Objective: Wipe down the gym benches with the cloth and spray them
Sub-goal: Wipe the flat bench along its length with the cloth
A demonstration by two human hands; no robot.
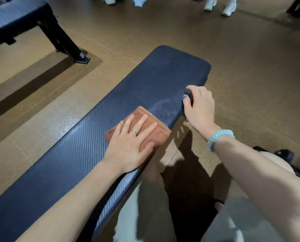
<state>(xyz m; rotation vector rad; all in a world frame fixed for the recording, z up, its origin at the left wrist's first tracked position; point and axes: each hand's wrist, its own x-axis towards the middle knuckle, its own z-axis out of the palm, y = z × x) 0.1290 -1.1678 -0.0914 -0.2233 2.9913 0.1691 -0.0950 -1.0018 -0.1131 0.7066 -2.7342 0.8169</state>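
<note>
Rust-brown cloth (142,126) on dark navy, carbon-weave-patterned bench (93,137); tan floor (250,67).

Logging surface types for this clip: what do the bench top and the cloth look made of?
Bench top: likely dark vinyl or faux leather, with an embossed diagonal weave and slight sheen. Cloth: probably microfibre or terry, rust-brown, matte and napped, folded flat under the left hand.

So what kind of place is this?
Most likely a gym: a long padded bench under the cloth, a second bench on black legs nearby, and sports shoes on the brown floor.
</note>
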